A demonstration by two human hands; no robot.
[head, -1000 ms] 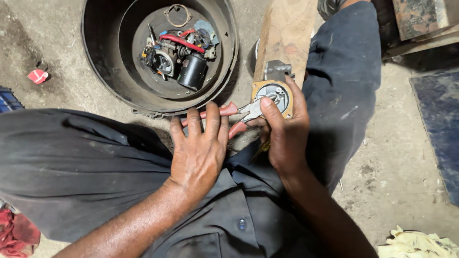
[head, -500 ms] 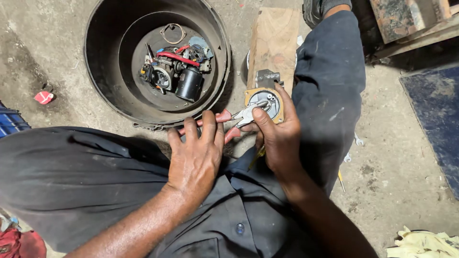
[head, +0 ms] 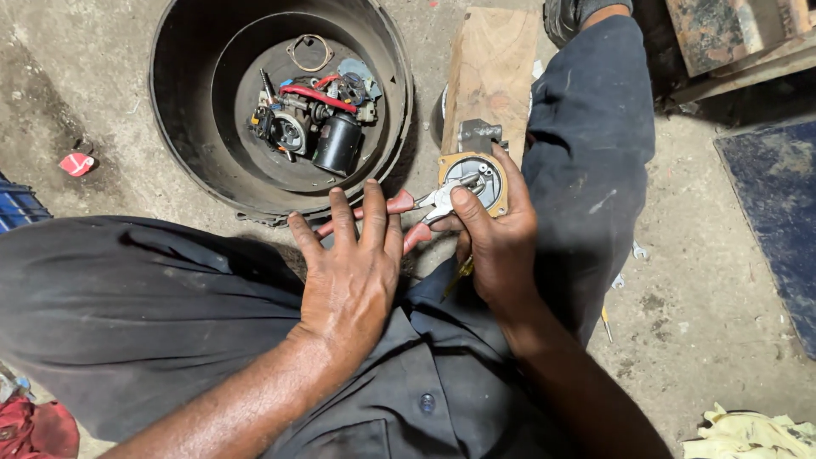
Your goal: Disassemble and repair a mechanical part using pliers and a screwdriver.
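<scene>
The round metal part (head: 476, 183) sits on the wood block (head: 491, 76) under the right hand (head: 497, 246), which wraps tight around it, so the flat, open left hand (head: 353, 272) should push the red-handled pliers (head: 416, 208) slowly and straight.

Tub (head: 183, 127) w/ engine parts (head: 314, 119) left of plank (head: 493, 68); pliers (head: 425, 208) btwn hands.

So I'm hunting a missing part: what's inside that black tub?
In the tub: a carburetor-like assembly, red hose, black cylinder, loose ring. Anything beneath them is covered.
</scene>
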